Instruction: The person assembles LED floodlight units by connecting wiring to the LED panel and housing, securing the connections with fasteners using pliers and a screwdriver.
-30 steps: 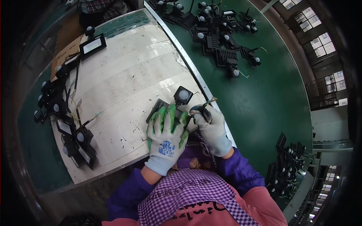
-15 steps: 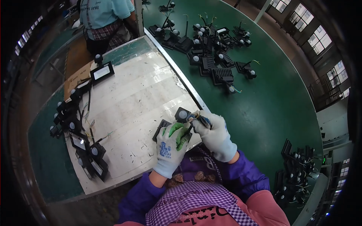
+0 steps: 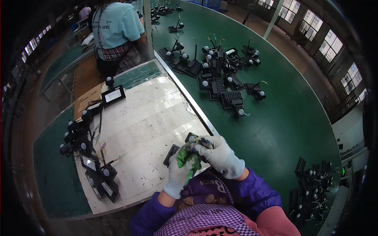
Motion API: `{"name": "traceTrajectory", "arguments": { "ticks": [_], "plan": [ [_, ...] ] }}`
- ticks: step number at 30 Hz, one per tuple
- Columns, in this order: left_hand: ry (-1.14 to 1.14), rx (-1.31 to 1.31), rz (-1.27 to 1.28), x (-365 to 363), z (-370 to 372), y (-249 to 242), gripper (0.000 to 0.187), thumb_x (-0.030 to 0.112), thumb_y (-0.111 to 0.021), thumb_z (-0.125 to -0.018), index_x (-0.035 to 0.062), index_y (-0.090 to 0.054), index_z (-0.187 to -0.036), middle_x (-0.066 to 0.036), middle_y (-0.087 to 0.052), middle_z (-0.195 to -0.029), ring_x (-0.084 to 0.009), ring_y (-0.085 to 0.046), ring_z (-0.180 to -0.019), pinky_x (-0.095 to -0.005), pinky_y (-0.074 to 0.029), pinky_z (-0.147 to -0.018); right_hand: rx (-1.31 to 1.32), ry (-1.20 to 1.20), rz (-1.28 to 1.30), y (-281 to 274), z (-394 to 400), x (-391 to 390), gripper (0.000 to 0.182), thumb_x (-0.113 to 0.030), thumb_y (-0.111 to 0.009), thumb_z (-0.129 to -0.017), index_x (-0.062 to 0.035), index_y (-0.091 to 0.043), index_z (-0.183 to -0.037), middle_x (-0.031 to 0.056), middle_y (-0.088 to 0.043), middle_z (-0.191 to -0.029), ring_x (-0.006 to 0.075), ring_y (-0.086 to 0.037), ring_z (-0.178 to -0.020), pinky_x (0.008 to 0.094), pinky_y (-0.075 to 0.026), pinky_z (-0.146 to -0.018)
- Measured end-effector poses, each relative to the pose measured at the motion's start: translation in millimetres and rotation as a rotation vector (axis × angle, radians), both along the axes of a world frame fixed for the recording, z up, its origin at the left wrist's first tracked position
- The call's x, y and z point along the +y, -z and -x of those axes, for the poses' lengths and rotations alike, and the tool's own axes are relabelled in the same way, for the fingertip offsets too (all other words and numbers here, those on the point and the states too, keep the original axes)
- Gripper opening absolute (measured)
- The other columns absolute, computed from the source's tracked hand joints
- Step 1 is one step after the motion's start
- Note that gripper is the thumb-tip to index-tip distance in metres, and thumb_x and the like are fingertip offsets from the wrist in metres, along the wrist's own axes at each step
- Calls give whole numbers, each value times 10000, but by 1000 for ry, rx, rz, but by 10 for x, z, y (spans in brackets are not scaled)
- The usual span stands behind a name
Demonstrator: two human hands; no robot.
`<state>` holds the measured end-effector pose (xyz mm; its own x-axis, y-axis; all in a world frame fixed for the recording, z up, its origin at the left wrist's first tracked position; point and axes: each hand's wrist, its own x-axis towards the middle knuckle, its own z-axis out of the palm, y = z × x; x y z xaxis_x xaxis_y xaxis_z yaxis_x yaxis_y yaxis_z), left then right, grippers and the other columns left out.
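A black floodlight (image 3: 171, 154) lies on the white sheet in front of me, partly covered by my hands. Its sensor head (image 3: 191, 137), with a pale dome, sticks out just beyond my fingers. My left hand (image 3: 182, 167), in a white glove with green fingertips, is closed, its fingers gathered at thin wires beside the sensor. Against these fingertips, my gloved right hand (image 3: 223, 158) is wrapped round a small dark-blue-handled tool (image 3: 205, 143). The tool's jaws are hidden between the two hands.
More sensor floodlights (image 3: 88, 161) are heaped on the sheet's left side. The green table (image 3: 271, 126) carries a large group of floodlights (image 3: 222, 78) and another pile (image 3: 311, 188) at right. A metal edge strip (image 3: 189, 98) divides the surfaces. A person (image 3: 118, 31) stands beyond, back turned.
My left fingers have come up off the floodlight's body to meet my right hand beside the sensor. The view has tilted up slightly, so things sit lower.
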<state>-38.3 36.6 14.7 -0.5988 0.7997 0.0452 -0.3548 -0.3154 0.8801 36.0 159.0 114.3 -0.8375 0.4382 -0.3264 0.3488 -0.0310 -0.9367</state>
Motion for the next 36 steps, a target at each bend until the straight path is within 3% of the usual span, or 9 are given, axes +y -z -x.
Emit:
{"name": "traceTrajectory", "arguments": {
  "ticks": [4, 7, 9, 15, 21, 24, 30, 34, 36],
  "plan": [
    [-60, 27, -36, 125, -120, -7, 399, 184, -563, -958, -54, -522, -1275, -92, -633, -1127, -133, -605, -987, -268, -506, -834, 52, -59, 60, 84, -110, 165, 207, -129, -612, -912, -7, -670, -1068, -7, -610, -781, 60, -521, -691, 226, -449, -610],
    [-206, 559, 200, 151, -86, -125, 359, 102, -574, -895, -36, -560, -1226, -185, -669, -1013, -273, -683, -888, -339, -530, -754, 33, -72, -42, -26, -63, 141, 229, -148, -634, -909, -15, -670, -1092, 7, -617, -807, 59, -530, -678, 210, -437, -581],
    [-298, 656, 238, 187, -97, -3, 318, 114, -647, -882, -14, -600, -1170, -150, -687, -942, -162, -676, -823, -296, -529, -713, 128, -31, -139, 48, -72, 102, 189, -142, -634, -906, -5, -680, -1028, 10, -618, -779, 51, -512, -644, 202, -416, -559],
    [-268, 860, 338, 170, -133, -46, 410, 140, -651, -789, 23, -586, -1176, -183, -641, -1005, -345, -654, -809, -384, -525, -691, -27, 168, 524, -74, -100, 164, 150, -132, -602, -897, -36, -626, -785, -39, -485, -560, 34, -415, -459, 205, -325, -417],
    [-201, 1063, 283, 156, -68, -24, 429, 164, -665, -723, 10, -603, -1119, -170, -628, -952, -343, -614, -762, -417, -504, -677, 36, -75, 124, -96, -100, 270, 151, -122, -589, -885, -27, -587, -768, -17, -465, -572, 65, -416, -445, 219, -326, -407],
    [-219, 1151, 197, 189, -30, -11, 428, 177, -678, -714, 27, -613, -1110, -149, -632, -962, -324, -612, -761, -414, -500, -681, -34, 36, 184, -228, -163, 194, 142, -130, -602, -868, -28, -581, -772, -9, -465, -585, 74, -421, -449, 226, -327, -411],
    [-192, 1036, 253, 172, -62, 39, 418, 222, -681, -755, 51, -595, -1126, -138, -622, -948, -302, -608, -741, -399, -503, -653, -121, 245, 391, -186, -119, 117, 189, -187, -662, -868, -20, -603, -804, -14, -517, -611, 59, -453, -491, 213, -333, -437],
    [-236, 828, 203, 237, -49, -4, 427, 164, -628, -756, 36, -579, -1160, -165, -615, -862, -356, -611, -707, -426, -495, -638, -16, -23, 174, 12, -161, 237, 223, -188, -643, -921, 0, -644, -1041, -53, -588, -760, 6, -483, -716, 179, -396, -582],
    [-208, 764, 198, 216, -64, 7, 392, 196, -594, -803, -4, -581, -1140, -184, -642, -926, -374, -639, -784, -414, -517, -701, -46, -55, 215, -85, -152, 226, 212, -184, -642, -921, -12, -646, -1045, -53, -586, -753, 8, -491, -683, 177, -405, -568]
  ]
}}
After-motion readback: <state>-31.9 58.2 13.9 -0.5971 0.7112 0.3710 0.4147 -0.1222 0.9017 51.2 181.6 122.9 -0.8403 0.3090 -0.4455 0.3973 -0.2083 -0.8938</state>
